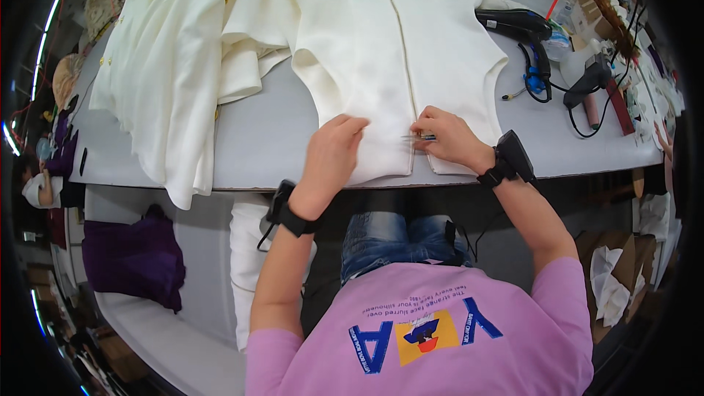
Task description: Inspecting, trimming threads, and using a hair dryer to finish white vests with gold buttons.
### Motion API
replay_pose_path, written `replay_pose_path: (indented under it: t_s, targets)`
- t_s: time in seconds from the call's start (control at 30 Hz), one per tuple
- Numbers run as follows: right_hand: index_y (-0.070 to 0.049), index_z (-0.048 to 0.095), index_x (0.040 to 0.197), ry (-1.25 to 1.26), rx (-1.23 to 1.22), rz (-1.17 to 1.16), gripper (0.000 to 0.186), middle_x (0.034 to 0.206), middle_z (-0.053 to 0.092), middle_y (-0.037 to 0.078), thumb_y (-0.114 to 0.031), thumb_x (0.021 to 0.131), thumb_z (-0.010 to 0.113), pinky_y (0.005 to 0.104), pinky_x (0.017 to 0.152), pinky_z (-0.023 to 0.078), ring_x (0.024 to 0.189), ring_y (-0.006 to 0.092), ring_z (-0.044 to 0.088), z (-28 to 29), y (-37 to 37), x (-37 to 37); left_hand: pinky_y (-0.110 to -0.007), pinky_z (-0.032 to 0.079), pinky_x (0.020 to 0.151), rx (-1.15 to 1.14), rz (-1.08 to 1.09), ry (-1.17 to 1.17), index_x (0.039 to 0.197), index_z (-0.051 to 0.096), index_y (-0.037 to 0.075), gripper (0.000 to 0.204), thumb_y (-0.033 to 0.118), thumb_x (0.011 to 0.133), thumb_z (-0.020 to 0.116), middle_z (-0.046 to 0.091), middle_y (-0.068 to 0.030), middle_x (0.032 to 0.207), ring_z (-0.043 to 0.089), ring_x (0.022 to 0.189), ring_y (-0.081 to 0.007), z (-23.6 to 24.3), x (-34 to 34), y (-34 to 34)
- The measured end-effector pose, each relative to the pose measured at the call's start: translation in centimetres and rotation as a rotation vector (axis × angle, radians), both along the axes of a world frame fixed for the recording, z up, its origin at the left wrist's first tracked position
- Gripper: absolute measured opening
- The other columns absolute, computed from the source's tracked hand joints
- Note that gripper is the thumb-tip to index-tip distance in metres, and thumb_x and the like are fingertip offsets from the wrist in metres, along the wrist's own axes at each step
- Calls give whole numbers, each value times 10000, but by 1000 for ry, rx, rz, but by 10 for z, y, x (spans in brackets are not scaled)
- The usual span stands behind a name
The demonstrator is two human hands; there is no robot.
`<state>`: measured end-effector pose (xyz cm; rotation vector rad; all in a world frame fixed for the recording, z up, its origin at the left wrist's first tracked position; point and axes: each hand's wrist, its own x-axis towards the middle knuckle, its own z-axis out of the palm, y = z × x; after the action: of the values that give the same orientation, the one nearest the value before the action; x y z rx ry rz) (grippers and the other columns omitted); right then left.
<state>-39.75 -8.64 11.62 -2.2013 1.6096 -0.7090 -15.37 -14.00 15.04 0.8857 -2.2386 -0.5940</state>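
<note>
A white sleeveless garment [367,44] lies on the grey table with its centre front slit running toward me. My right hand [449,138] is closed around small metal thread snips [424,136], whose blurred blades point left over the slit near the hem. Just left of the slit, my left hand [334,148] hovers at the garment's lower part with its fingertips pinched together. Whatever may be between those fingertips is too small to make out. Both wrists carry black strapped devices.
A second white garment [165,66] with gold buttons is heaped at the left, draping over the table edge [293,185]. A black hair-dryer-shaped tool [517,26] and cables lie at the right. Purple cloth [136,260] rests below the table, and a cardboard box [620,268] stands lower right.
</note>
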Motion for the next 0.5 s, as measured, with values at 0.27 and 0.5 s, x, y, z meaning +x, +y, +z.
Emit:
replay_pose_path:
  t_s: [0.27, 0.5]
  targets:
    - [-41, 639, 925, -192, 29, -65, 253, 944, 577, 102, -41, 697, 751, 350, 740, 494, 857, 277, 592, -18, -9, -5, -400, 390, 951, 49, -230, -87, 1197, 577, 62, 397, -60, 847, 436, 580, -145, 1219, 527, 1152, -297, -46, -77, -42]
    - [-42, 627, 867, -9, -140, 12, 235, 879, 588, 114, 61, 656, 621, 390, 691, 495, 798, 329, 598, -11, -5, -7, -462, 172, 1095, 27, -326, -297, 1250, 566, 146, 483, -68, 841, 423, 406, -53, 1444, 305, 1372, -246, -64, -74, -53]
